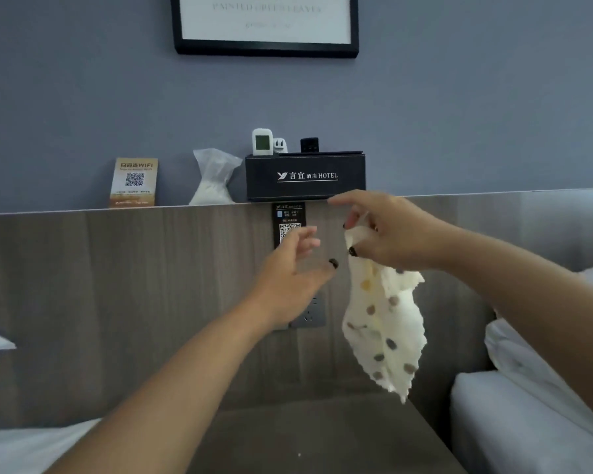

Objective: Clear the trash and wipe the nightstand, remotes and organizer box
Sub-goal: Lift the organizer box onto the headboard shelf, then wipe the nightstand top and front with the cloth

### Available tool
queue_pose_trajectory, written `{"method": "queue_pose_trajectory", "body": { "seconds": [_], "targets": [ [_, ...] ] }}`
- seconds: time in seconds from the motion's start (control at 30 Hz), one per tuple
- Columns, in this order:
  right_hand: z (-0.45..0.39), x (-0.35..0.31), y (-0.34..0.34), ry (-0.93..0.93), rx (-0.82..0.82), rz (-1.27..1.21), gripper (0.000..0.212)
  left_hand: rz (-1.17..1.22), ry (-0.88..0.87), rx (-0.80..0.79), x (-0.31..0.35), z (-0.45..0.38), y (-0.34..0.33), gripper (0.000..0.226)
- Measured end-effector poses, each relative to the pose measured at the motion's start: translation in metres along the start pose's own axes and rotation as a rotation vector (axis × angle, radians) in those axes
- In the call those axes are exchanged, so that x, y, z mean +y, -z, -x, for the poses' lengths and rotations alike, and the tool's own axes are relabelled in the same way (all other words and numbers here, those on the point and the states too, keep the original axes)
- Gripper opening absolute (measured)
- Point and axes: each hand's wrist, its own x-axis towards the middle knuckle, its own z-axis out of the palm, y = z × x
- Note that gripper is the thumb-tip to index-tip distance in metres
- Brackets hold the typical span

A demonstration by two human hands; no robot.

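My right hand (392, 230) grips a white cloth with brown and yellow dots (384, 326), which hangs down in front of the wooden headboard. The hand is just below the right end of the black organizer box (305, 176) marked HOTEL, which stands on the headboard ledge. My left hand (288, 271) is raised below the box, fingers spread, holding nothing. A white remote with a small screen (262, 142), a small white item (280, 145) and a black remote (309, 145) stick up out of the box. The brown nightstand top (322, 436) lies below, between two beds.
On the ledge left of the box stand a plastic tissue pack (214, 177) and a WiFi QR card (134, 182). A QR sticker (288, 220) and a wall socket (310, 313) are on the headboard. White bedding (534, 415) flanks the nightstand. A framed picture (266, 25) hangs above.
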Motion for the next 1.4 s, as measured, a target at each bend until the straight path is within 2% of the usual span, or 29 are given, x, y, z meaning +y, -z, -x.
{"method": "queue_pose_trajectory", "body": {
  "seconds": [0.1, 0.2, 0.27, 0.37, 0.43, 0.5, 0.57, 0.67, 0.77, 0.9, 1.0, 1.17, 1.23, 1.3, 1.4],
  "targets": [
    [0.057, -0.025, 0.000, 0.037, 0.048, 0.112, 0.054, 0.000, 0.041, -0.106, 0.000, 0.071, -0.011, 0.064],
    [0.106, -0.049, -0.004, 0.031, -0.012, 0.057, 0.042, 0.035, 0.133, -0.192, 0.002, 0.126, -0.011, 0.082],
    [0.136, -0.064, -0.008, 0.032, -0.079, -0.042, 0.038, 0.159, 0.173, -0.251, 0.008, 0.156, -0.010, 0.087],
    [0.173, -0.076, -0.019, 0.005, -0.201, -0.247, 0.036, 0.365, 0.204, -0.310, 0.019, 0.194, -0.012, 0.082],
    [0.193, -0.079, -0.031, -0.013, -0.226, -0.369, 0.038, 0.381, 0.264, -0.325, 0.026, 0.216, -0.016, 0.063],
    [0.209, -0.076, -0.045, -0.049, -0.173, -0.417, 0.040, 0.296, 0.297, -0.280, 0.027, 0.236, -0.020, 0.029],
    [0.225, -0.068, -0.064, -0.107, -0.118, -0.408, 0.039, 0.265, 0.291, -0.190, 0.021, 0.257, -0.022, 0.009],
    [0.249, -0.057, -0.092, -0.233, -0.153, -0.384, 0.023, 0.241, 0.281, -0.011, 0.006, 0.285, -0.023, 0.009],
    [0.269, -0.046, -0.114, -0.373, -0.144, -0.578, 0.025, 0.260, 0.342, 0.114, -0.012, 0.306, -0.030, 0.009],
    [0.289, -0.022, -0.138, -0.580, -0.076, -0.927, 0.019, 0.334, 0.437, 0.155, -0.043, 0.320, -0.044, 0.023],
    [0.296, -0.003, -0.149, -0.733, -0.085, -0.974, 0.021, 0.302, 0.517, 0.088, -0.058, 0.318, -0.053, 0.025],
    [0.302, 0.022, -0.144, -0.726, -0.093, -0.700, 0.020, 0.528, 0.612, 0.145, -0.071, 0.312, -0.050, 0.013],
    [0.308, 0.033, -0.142, -0.744, -0.077, -0.663, 0.025, 0.553, 0.610, 0.136, -0.073, 0.313, -0.046, 0.026],
    [0.313, 0.041, -0.141, -0.752, -0.040, -0.695, 0.022, 0.499, 0.602, 0.116, -0.076, 0.315, -0.042, 0.030],
    [0.317, 0.047, -0.141, -0.730, 0.002, -0.789, 0.006, 0.256, 0.583, 0.124, -0.078, 0.319, -0.042, 0.010]
  ]
}}
